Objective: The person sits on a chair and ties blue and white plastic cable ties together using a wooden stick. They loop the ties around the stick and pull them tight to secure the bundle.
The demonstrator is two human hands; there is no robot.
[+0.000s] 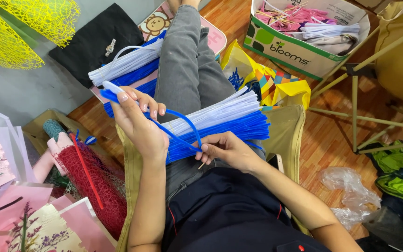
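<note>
wooden floor crowded with craft supplies, lap piled with blue and white pipe cleaners, left hand clamped on 1 blue pipe cleaner, right hand pinching its looped end, best bent slowly, grip kept tight near the fold.

— Where's the open room?
— Bare wooden floor right of centre, though stand legs cross it.
— And left?
— Crowded: red mesh, wrapping sheets, pipe-cleaner bundle across the lap.

Home craft/florist workspace: wood floor w/ wrapping mesh, pipe-cleaner bundles, supply box
</note>
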